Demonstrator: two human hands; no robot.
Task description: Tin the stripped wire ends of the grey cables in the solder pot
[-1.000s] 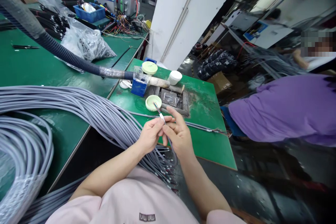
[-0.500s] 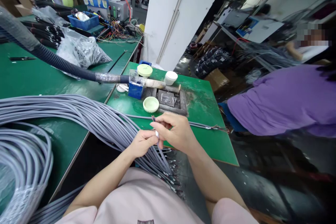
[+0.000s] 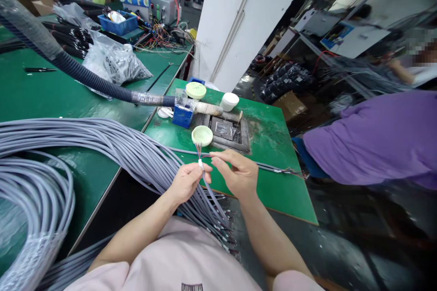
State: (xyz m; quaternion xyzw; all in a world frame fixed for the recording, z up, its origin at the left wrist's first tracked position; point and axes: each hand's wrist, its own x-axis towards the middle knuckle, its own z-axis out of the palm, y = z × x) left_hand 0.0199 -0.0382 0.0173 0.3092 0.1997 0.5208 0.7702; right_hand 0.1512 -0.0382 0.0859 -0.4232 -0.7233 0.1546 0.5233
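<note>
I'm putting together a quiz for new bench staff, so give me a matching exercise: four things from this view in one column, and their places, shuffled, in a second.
Things
1. stripped cable end
2. nearer pale green lid
3. white cup
4. clear plastic bag

Places
A. on the big bench, beyond the black hose
B. at the near left corner of the metal tray
C. pinched in the left hand
D. beyond the metal tray, near the far edge of the small table

Pairs: 1-C, 2-B, 3-D, 4-A
</note>
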